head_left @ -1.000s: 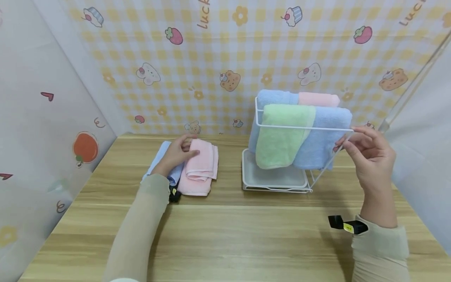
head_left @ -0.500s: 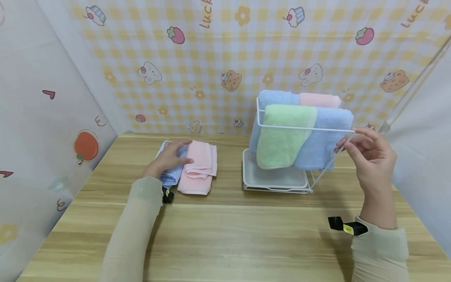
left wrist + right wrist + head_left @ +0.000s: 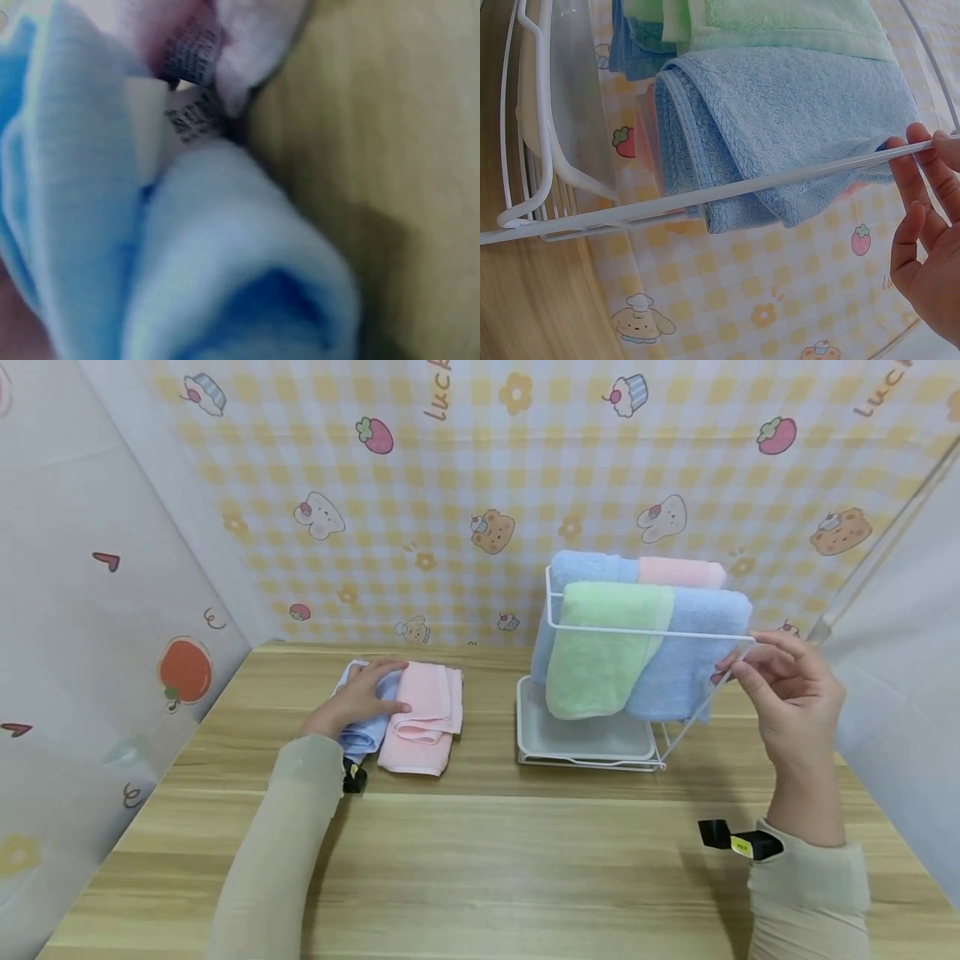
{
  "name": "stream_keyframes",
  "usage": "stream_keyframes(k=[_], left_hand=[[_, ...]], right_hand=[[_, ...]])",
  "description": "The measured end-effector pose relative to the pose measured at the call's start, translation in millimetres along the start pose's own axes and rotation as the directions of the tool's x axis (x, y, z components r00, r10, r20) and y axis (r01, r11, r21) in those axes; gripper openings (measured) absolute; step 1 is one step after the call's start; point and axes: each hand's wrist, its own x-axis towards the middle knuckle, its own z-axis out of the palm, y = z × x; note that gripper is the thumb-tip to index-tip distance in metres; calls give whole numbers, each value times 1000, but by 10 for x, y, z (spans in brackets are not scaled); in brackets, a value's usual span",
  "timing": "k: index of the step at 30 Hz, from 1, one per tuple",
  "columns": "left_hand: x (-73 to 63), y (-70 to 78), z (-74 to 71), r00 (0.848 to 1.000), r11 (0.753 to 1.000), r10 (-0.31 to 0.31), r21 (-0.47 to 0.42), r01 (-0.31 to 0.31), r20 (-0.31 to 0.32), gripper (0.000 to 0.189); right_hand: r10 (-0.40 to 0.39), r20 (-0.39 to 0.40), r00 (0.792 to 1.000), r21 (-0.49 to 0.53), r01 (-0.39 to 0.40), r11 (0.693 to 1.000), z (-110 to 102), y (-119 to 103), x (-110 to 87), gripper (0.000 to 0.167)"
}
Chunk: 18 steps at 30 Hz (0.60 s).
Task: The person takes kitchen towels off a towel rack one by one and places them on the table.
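My left hand [image 3: 356, 700] lies over a folded blue towel [image 3: 365, 735] on the table, thumb and forefinger spread. Their tips reach the left edge of the folded pink towels [image 3: 427, 693] beside it. In the left wrist view, folds of the blue towel [image 3: 225, 217] fill the foreground, with printed labels behind and most of the hand hidden. My right hand [image 3: 795, 693] pinches the upper right corner of a white wire rack [image 3: 645, 632]. A green towel [image 3: 600, 652] and a blue towel [image 3: 690, 652] hang over its front; another blue and a pink towel [image 3: 681, 572] hang behind.
A pale tray [image 3: 585, 739] sits in the rack's base. The wooden table [image 3: 525, 877] meets a patterned cloth backdrop [image 3: 420, 485] at the back, and white cloth walls stand on both sides. A black strap with a small device [image 3: 750, 842] is on my right wrist.
My left hand has let go of the upper pink towel and shifted left, over the blue towel. Since half a second ago it has barely moved. My right hand stays at the rack corner.
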Motion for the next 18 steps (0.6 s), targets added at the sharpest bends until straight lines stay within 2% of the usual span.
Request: stream_keyframes(k=[4, 6, 8, 11, 14, 18], left_hand=[[-1, 70, -47, 1000, 1000, -21, -15, 21, 15, 79], [-2, 112, -88, 1000, 999, -29, -39, 30, 5, 76], [4, 166, -134, 1000, 998, -14, -59, 12, -22, 73], [30, 265, -193, 994, 993, 72, -85, -79, -88, 65], [68, 408, -240, 975, 979, 176, -81, -188, -138, 60], [103, 694, -344, 961, 968, 243, -36, -250, -131, 57]], right_hand=[[-3, 7, 1000, 8, 3, 1000, 3, -2, 2, 35], [-8, 11, 1000, 5, 8, 1000, 6, 6, 5, 35], [-12, 15, 1000, 2, 12, 1000, 9, 13, 9, 35], [-16, 18, 1000, -6, 16, 1000, 9, 17, 11, 35], [-13, 15, 1000, -7, 14, 1000, 3, 10, 6, 35], [-8, 5, 1000, -3, 8, 1000, -5, -9, -4, 36]])
